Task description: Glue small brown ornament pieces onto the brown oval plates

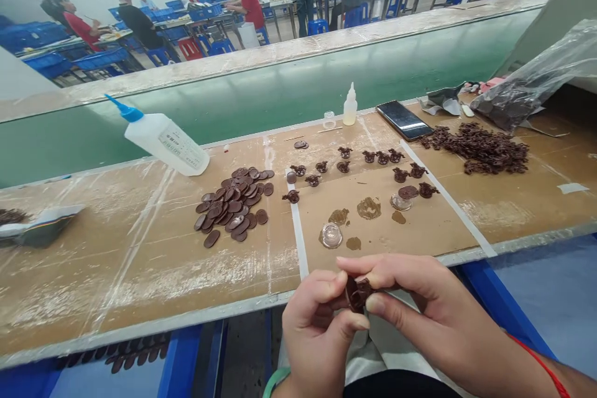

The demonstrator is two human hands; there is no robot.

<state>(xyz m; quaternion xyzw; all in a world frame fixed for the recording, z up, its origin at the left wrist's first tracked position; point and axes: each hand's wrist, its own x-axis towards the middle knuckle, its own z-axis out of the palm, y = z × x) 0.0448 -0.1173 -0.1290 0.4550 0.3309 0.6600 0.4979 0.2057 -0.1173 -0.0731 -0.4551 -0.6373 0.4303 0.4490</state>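
Observation:
A small dark brown molded piece [358, 293] is held between both hands just off the table's front edge. My left hand [321, 317] pinches it from the left, thumb below and fingers behind. My right hand [420, 305] grips its right side between thumb and fingertips. My fingers hide part of it. Beyond my hands lie a small clear round dish [331, 235] and a second clear dish [402, 201] with a brown oval disc [408, 192] by it. Several assembled brown pieces [343, 166] stand farther back.
A pile of brown oval discs [233, 205] lies left of centre, a heap of small brown parts [489, 148] at right. A blue-tipped white bottle [165, 143], a small dropper bottle [349, 107] and a phone [403, 120] are along the back. Several people work beyond the green belt [289, 90].

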